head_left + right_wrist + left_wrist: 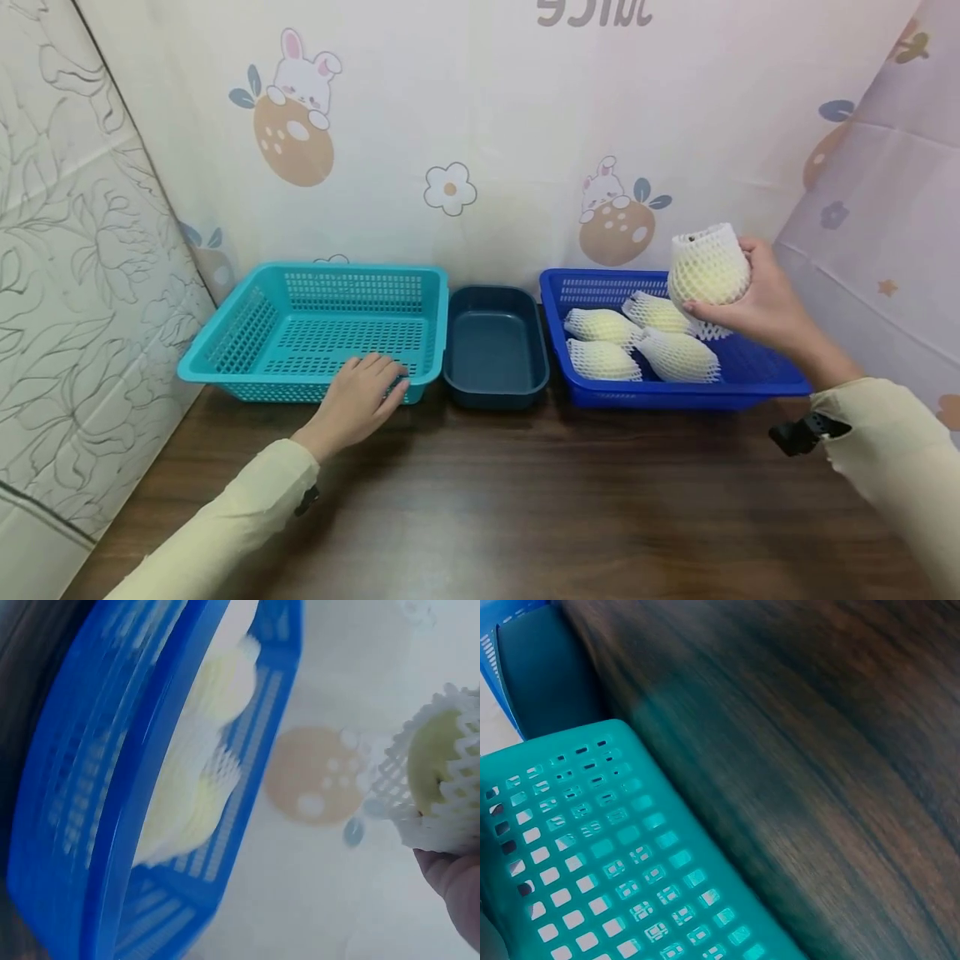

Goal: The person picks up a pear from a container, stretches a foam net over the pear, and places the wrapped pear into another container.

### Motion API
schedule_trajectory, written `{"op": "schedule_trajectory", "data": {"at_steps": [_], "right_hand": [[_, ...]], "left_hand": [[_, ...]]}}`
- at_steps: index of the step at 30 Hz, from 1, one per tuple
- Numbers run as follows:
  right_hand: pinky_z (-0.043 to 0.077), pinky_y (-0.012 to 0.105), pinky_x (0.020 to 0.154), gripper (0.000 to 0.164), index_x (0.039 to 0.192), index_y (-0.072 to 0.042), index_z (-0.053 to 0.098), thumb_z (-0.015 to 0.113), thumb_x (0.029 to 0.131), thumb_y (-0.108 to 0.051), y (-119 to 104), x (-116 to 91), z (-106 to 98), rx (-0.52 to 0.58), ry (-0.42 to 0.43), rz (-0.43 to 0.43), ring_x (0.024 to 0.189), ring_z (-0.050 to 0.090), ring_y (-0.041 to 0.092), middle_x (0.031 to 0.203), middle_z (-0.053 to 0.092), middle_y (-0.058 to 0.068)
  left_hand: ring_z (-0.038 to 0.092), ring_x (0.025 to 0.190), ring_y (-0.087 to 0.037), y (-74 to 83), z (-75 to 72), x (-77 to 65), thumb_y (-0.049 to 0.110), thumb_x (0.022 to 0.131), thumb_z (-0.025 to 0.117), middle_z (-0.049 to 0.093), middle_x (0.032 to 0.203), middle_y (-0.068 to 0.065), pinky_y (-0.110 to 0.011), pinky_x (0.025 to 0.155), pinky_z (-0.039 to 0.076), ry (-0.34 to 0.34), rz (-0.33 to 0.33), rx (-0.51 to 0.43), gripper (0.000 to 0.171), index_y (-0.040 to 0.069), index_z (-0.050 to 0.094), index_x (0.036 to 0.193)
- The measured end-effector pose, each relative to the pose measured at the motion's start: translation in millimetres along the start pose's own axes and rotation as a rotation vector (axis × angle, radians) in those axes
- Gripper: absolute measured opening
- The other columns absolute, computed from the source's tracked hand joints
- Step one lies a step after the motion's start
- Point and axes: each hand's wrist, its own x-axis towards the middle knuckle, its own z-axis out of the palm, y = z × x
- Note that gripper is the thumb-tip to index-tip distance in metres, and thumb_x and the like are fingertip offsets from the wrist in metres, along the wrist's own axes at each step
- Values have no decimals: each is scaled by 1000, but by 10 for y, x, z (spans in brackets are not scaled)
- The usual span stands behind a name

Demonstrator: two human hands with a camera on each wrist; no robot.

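My right hand (772, 304) holds a pear-like, pale yellow-green fruit (708, 271) in a white foam net, raised above the blue basket (652, 397). The right wrist view shows the same netted fruit (439, 765), its skin visible through the net's opening, with the fingers (454, 889) against its lower side. Several more netted fruits (678, 357) lie in the left part of the blue basket. My left hand (360, 392) is at the front rim of the teal basket (300, 379), fingers relaxed and holding nothing. Whether it touches the rim I cannot tell.
Between the two baskets stands a dark blue-green plastic tray (497, 350). All three containers line up along the back of the brown wooden table (480, 500). Behind them hangs a printed curtain (510, 108), with another patterned sheet (75, 233) at the left.
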Motion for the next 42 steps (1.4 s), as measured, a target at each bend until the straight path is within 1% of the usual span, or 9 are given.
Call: {"op": "schedule_trajectory", "data": {"at_steps": [4,7,10,14,18,21,29,35,42], "right_hand": [[47,19,58,94,138,4,26,86,69,-13,140,50,-29,-70,-94,47,85,50,21,116,45,24],[49,27,56,97,139,4,25,87,69,-20,236,70,-6,-109,-157,77,85,53,32,112,48,27],[48,33,55,97,139,3,26,87,69,-26,320,76,48,-152,-195,88,83,54,36,106,51,27],[45,37,56,94,136,3,31,87,68,-31,411,80,144,-216,-231,63,80,54,34,103,54,26],[46,42,62,90,134,5,37,87,67,-29,479,67,231,-261,-282,5,85,53,35,112,53,27],[46,45,67,89,134,5,39,88,67,-28,521,37,282,-253,-337,-22,90,53,35,118,52,26],[46,44,72,88,133,4,42,88,66,-29,602,-50,377,-224,-446,-89,90,52,30,116,55,20],[42,53,84,84,135,1,41,86,70,-28,622,-97,397,-178,-534,-44,100,50,33,125,51,21],[42,46,81,79,139,-1,38,80,77,-26,664,-126,393,-127,-597,-5,101,48,31,125,51,20]], "left_hand": [[54,89,-21,-3,4,-30,25,96,53,63,95,-3,-36,70,41,-5,-1,16,19,11,66,99],[53,88,-22,-9,8,-43,26,96,52,63,95,-3,-36,70,41,-10,-3,30,21,11,66,99],[53,88,-22,-15,14,-48,27,96,51,63,94,-3,-36,70,41,-6,2,39,22,11,66,99],[53,88,-22,-22,30,-47,26,96,51,63,94,-3,-37,70,41,3,10,44,22,10,66,99],[53,88,-22,-24,48,-47,26,95,54,63,95,-3,-37,70,41,6,16,50,20,10,66,99],[53,88,-22,-22,53,-47,26,95,54,63,94,-3,-37,70,42,4,19,52,20,11,66,99],[54,88,-23,-27,41,-40,26,95,53,64,94,-4,-39,71,43,7,20,58,22,9,67,99],[54,87,-23,-31,49,-29,27,95,53,64,94,-3,-39,72,43,1,14,67,22,10,67,98],[53,86,-23,-32,62,-24,26,94,55,64,93,-3,-38,71,43,18,25,60,20,10,67,98]]}}
